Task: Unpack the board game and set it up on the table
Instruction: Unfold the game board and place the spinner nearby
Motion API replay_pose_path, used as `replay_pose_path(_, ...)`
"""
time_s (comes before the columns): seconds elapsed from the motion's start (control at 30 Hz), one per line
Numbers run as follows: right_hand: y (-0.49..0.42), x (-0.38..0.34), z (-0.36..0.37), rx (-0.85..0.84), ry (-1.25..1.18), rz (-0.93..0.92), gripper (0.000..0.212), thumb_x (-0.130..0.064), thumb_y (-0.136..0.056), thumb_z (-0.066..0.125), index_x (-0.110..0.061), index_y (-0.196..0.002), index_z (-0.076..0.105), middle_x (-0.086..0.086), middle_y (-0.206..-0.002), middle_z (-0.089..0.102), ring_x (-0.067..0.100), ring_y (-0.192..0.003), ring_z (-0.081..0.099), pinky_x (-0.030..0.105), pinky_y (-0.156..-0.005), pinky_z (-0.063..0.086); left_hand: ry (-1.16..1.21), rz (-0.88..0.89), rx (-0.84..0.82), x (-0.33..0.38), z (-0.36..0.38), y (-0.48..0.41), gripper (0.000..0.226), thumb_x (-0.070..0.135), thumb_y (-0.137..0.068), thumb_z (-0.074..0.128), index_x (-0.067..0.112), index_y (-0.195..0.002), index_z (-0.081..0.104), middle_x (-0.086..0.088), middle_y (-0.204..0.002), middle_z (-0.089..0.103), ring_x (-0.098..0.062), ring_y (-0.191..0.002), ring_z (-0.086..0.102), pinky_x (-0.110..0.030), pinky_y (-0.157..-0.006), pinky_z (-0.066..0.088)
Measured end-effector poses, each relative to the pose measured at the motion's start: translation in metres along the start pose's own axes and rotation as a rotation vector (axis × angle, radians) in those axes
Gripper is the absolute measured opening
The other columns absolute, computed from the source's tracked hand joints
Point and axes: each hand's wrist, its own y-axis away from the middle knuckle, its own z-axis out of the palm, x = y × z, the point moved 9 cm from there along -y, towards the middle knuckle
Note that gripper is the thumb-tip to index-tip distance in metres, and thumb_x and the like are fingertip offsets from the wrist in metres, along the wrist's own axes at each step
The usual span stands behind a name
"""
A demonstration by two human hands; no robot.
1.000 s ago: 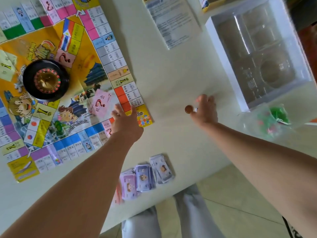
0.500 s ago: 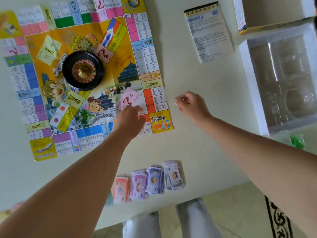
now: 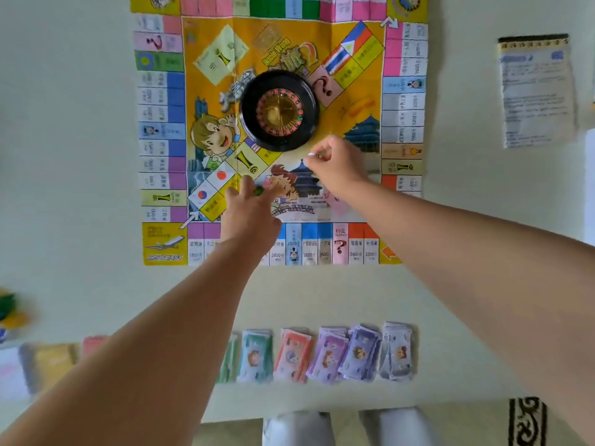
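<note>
Pale counter (image 3: 80, 188) holds the game: from the left, blurry card piles (image 3: 48, 362) sit near the front edge, the game board (image 3: 354, 43) lies open with the black spinner wheel (image 3: 279, 111) on it, and the rule sheet (image 3: 536, 91) lies far right. Most looks done and only little pieces seem left: the left hand (image 3: 249, 210) has a small green piece (image 3: 258, 190) at its fingertips, though I cannot tell if it grips it, and the right hand (image 3: 338, 165) pinches a tiny white piece (image 3: 311, 154) beside the wheel. Both sides of the board have bare room, but the paper money (image 3: 325, 352) sits by the front edge, where an arm could knock it off.
</note>
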Motion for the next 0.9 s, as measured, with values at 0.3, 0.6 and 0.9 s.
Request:
replay_pose_path(0.3,-0.004,0.004,0.005,0.018,-0.236,0.168,0.042,-0.016,-0.093,0.054,-0.022,-0.134,0.044,-0.004,-0.092,0.055,0.018,-0.084,0.062,0.026,-0.061,0.052,0.020,0.099,-0.074,-0.010,0.001,-0.004,0.065,0.025,-0.085,0.064,0.040,-0.142,0.037,-0.006,-0.130,0.031,-0.033,-0.116,0.034,-0.049,-0.095,0.045)
replay_pose_path(0.6,-0.002,-0.001,0.011,-0.021,-0.271,0.200,0.055,-0.015,-0.091,0.054,-0.022,-0.143,0.037,0.004,-0.107,0.058,0.020,-0.097,0.059,0.034,-0.084,0.052,0.088,0.105,-0.124,-0.011,-0.003,-0.010,0.058,0.028,-0.087,0.063,0.039,-0.140,0.044,-0.003,-0.124,0.032,-0.029,-0.111,0.033,-0.044,-0.097,0.042)
replay_pose_path(0.9,0.068,0.009,0.024,-0.115,-0.206,0.086,0.029,-0.010,-0.093,0.049,-0.016,-0.121,0.056,0.003,-0.109,0.062,0.017,-0.093,0.061,0.029,-0.078,0.050,0.206,-0.002,-0.104,-0.014,0.003,0.020,0.054,0.029,-0.092,0.056,0.021,-0.143,0.041,-0.009,-0.146,0.036,-0.030,-0.125,0.045,-0.045,-0.102,0.042)
